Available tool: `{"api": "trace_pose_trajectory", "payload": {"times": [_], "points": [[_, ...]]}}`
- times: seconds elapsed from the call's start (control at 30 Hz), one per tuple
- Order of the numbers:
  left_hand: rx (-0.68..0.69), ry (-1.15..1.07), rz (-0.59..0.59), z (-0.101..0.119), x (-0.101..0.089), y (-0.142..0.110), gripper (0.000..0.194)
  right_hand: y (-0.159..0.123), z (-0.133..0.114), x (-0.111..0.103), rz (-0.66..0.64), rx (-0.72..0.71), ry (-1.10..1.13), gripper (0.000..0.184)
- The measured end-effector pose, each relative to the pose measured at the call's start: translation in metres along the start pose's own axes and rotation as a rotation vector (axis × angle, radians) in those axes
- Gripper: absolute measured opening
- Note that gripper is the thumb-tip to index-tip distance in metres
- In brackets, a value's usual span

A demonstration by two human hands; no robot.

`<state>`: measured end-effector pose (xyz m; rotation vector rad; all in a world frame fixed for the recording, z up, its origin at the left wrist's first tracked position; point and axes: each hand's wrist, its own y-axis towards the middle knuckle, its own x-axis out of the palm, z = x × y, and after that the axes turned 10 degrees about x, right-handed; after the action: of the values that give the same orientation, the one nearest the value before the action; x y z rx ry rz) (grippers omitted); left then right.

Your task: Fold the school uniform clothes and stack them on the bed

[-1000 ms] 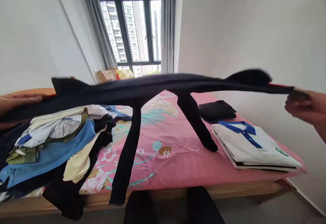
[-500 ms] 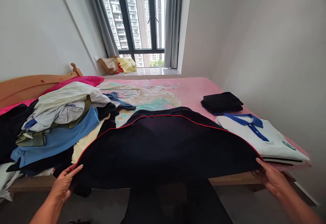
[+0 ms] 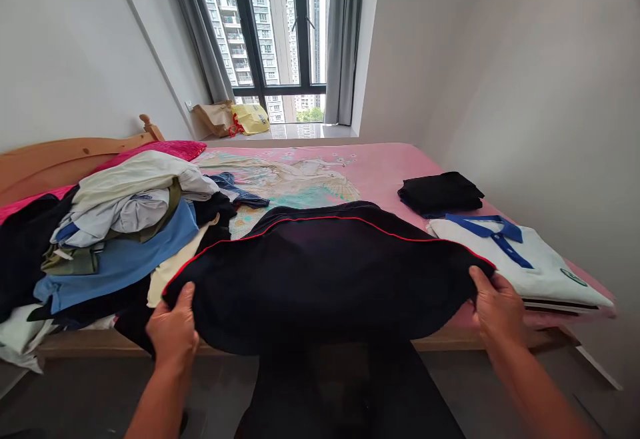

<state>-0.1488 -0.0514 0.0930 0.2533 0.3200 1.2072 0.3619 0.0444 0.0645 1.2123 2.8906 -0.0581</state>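
A black garment with thin red piping (image 3: 320, 272) is stretched wide in front of me, its far part lying over the bed. My left hand (image 3: 175, 322) pinches its left corner, thumb on top, beside the heap of clothes. At the opposite corner my right hand (image 3: 497, 299) grips the cloth in the same way, close to a folded white polo shirt with a blue collar (image 3: 530, 262). The near edge of the garment sags between the hands above my dark-clad legs. Its exact kind does not show.
A loose heap of clothes (image 3: 120, 226) covers the bed's left side, some hanging over the edge. Folded black clothing (image 3: 440, 192) lies behind the polo stack. The bed (image 3: 385, 162) has a pink floral sheet. Paper and yellow bags (image 3: 250, 119) sit by the window.
The garment came down from a taut, raised strip with two dangling sleeve-like pieces to a spread sheet over the bed edge. Since then both hands have moved inward and slightly up, still gripping it.
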Motion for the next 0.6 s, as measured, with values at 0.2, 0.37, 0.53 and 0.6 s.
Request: {"api": "trace_pose_trajectory", "payload": {"times": [0.2, 0.37, 0.53, 0.6], "points": [[0.78, 0.337, -1.096, 0.017, 0.077, -0.147, 0.022, -0.114, 0.021, 0.074, -0.833, -0.59, -0.441, 0.014], [0.782, 0.424, -1.097, -0.018, 0.083, -0.197, 0.036, -0.152, 0.079, 0.084, -0.871, -0.549, -0.613, 0.011], [0.705, 0.378, -1.137, -0.02, 0.081, -0.19, 0.024, -0.148, 0.079, 0.082, -0.868, -0.503, -0.616, 0.012], [0.692, 0.408, -1.119, -0.017, 0.084, -0.193, 0.023, -0.147, 0.074, 0.082, -0.871, -0.525, -0.615, 0.01]]}}
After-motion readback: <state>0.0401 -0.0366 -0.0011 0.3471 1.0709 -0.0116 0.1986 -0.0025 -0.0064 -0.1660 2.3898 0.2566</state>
